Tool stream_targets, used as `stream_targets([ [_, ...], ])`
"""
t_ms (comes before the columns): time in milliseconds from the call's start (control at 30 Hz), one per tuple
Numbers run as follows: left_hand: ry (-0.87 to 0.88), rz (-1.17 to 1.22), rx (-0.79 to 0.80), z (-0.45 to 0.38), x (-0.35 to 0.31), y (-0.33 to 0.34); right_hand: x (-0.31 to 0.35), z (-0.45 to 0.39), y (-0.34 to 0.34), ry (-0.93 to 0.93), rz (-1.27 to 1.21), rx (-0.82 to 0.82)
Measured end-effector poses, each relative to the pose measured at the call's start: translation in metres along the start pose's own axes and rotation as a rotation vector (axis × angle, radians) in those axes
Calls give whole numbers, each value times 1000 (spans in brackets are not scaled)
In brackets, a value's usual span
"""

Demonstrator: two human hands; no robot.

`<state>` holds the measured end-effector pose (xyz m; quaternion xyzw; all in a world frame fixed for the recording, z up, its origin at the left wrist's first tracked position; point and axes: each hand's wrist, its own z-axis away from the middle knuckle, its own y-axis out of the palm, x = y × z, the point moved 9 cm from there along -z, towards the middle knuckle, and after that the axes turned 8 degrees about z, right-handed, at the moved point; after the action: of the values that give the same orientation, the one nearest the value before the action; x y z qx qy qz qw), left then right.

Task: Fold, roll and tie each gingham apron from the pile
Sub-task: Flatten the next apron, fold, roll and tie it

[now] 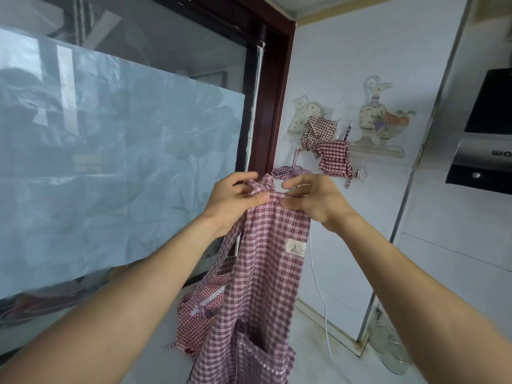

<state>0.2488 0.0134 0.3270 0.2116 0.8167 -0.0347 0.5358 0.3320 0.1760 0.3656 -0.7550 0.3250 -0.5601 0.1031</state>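
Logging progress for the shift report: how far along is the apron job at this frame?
Done: two tied gingham bundles hang from the wall hooks, a third partly hidden behind the hands. In hand: the left hand and right hand pinch the top edge of a pink-and-red gingham apron, hanging unfolded. Left: at least one more red gingham apron lies crumpled on the counter.

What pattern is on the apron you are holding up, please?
Red-and-white gingham check on the apron, clearest in the head view.

The apron [257,273] hem is cut off by the bottom edge, its label [295,247] text is illegible, and the hood [487,134] is cropped at the right edge.
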Motion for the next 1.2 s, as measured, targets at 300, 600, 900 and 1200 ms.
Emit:
stream_targets([
  [300,30,-104,-90,-3,-16,-5,18,-12,-3,-150,203,115],
  [600,302,-13,-222,13,-31,5,44,-16,8,-276,576,157],
  [900,-317,-180,519,51,101,40,14,-28,-28,-37,-71,-63],
  [1200,-532,-212,574,78,147,22,8,-7,-9,-76,-100,99],
])
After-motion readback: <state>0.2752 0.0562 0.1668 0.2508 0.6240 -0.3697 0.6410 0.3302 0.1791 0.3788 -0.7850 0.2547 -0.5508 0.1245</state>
